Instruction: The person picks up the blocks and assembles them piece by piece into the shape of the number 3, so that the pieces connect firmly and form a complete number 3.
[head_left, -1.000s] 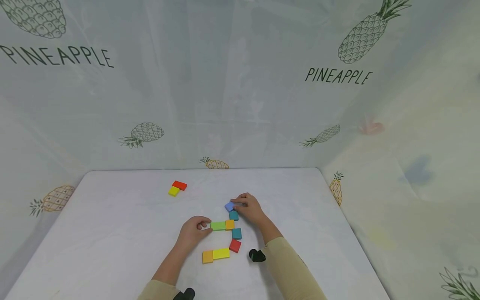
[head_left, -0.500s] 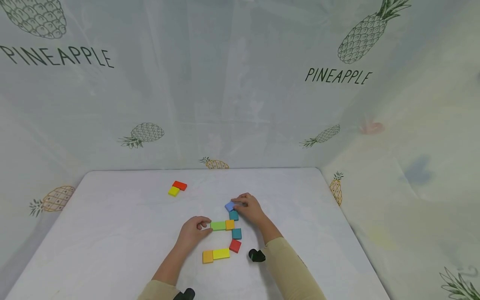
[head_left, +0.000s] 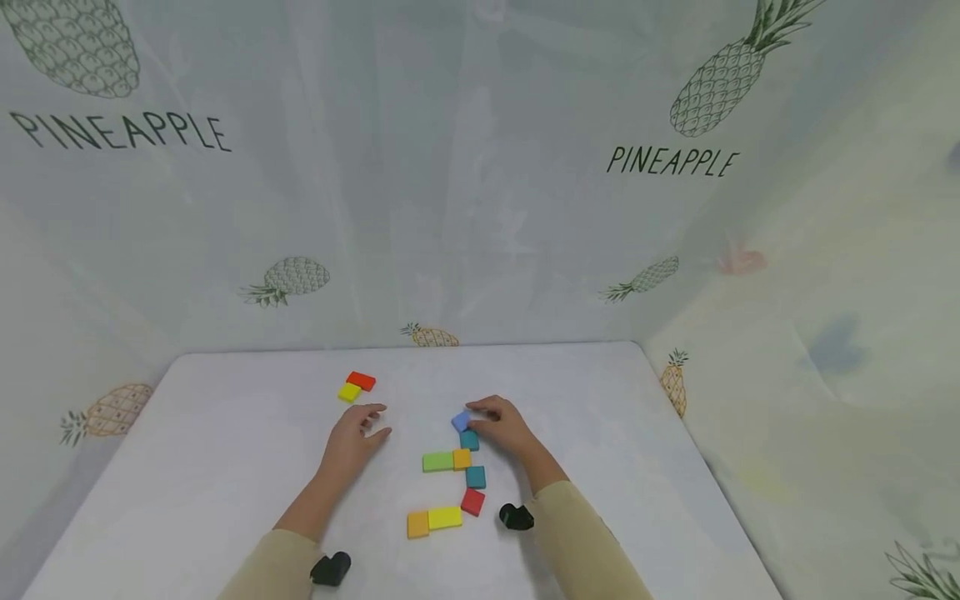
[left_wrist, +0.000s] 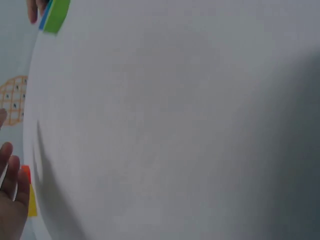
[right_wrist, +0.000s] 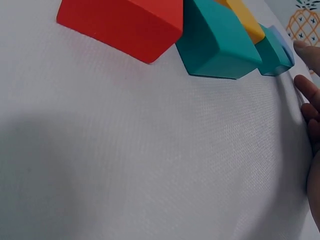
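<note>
My left hand [head_left: 347, 442] hovers over the white table, thumb and fingers spread, holding nothing. A yellow block [head_left: 349, 392] and a red block [head_left: 361, 381] lie touching just beyond it. My right hand [head_left: 504, 427] is at a tilted blue block [head_left: 461, 421]; its thumb touches the block's right side and the index finger sits slightly apart. Below the blue block runs a column: a teal block [head_left: 469, 440], an orange block [head_left: 461, 458] joined to a green block [head_left: 438, 462], another teal block [head_left: 476, 477] and a tilted red block [head_left: 472, 502].
A yellow block [head_left: 446, 517] and an orange block [head_left: 417, 525] lie end to end at the column's lower left. A pineapple-print curtain [head_left: 420, 200] rises behind the table [head_left: 225, 467]. Black wrist devices [head_left: 331, 569] sit on both sleeves.
My left hand has let go of the green block and moved up and left, near the loose red and yellow pair. The right hand has stayed by the blue block. The view has tilted slightly.
</note>
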